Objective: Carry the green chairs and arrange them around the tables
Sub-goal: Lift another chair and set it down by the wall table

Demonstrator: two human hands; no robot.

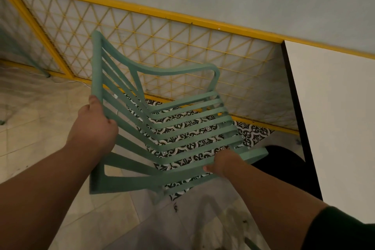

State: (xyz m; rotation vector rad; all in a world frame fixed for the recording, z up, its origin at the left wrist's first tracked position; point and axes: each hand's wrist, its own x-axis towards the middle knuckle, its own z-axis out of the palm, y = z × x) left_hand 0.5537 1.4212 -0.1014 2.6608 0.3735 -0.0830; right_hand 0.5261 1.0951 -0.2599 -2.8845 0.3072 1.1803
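Note:
A green slatted plastic chair [178, 124] fills the middle of the view, tilted and held above the floor. My left hand [95, 126] grips the top edge of its backrest on the left. My right hand [223, 161] holds the front edge of its seat, fingers curled under the slats. A white table [334, 111] with a dark edge stands at the right, its near corner close to the chair's seat. The chair's legs are hidden below the seat.
A yellow-framed lattice fence [162, 46] runs along the wall behind the chair. Patterned black-and-white tiles [253, 134] lie under the chair, pale tiles [40, 128] to the left. A dark round shape [284, 166] sits under the table. A green leg [40, 67] stands at far left.

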